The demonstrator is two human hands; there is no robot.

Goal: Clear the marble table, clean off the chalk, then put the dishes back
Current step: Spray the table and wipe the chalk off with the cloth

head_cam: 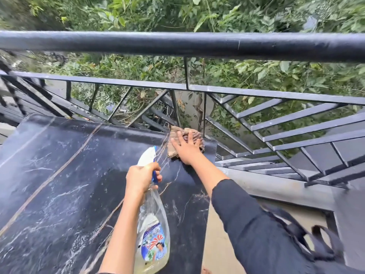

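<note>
My right hand presses the cloth at the tabletop's far right corner, fingers spread flat. My left hand is clamped round the spray bottle. I'd wipe in overlapping strokes, with even pressure.

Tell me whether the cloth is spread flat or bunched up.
Bunched up: the cloth shows crumpled ridges under the right hand, which presses it flat-fingered at the marble table's far corner.

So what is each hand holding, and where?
The left hand grips the spray bottle at its neck. The right hand holds nothing, pressing flat on the cloth.
</note>
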